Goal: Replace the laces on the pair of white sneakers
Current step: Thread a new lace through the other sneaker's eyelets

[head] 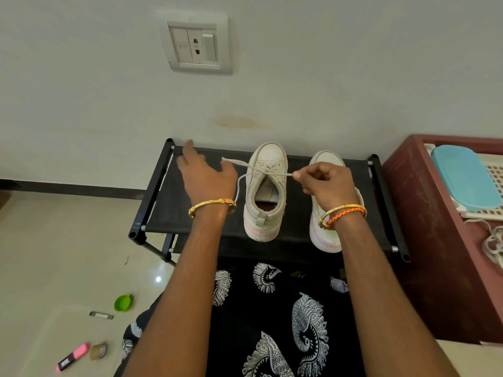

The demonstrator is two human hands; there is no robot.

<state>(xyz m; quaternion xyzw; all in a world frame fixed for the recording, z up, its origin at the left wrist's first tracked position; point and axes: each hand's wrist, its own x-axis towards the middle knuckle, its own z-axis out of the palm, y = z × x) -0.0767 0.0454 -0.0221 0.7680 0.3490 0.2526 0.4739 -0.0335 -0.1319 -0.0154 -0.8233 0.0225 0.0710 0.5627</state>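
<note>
Blue lid point(465, 178) in white basket point(490, 210) on maroon cabinet point(424, 240).

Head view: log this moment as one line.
left sneaker on black rack | right hand pinches lace end | left hand open, off lace | right sneaker beside

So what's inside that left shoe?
Inside the left shoe a pale insole and a dark reddish patch at the heel show. The toe end is hidden under the tongue and the lace.
</note>
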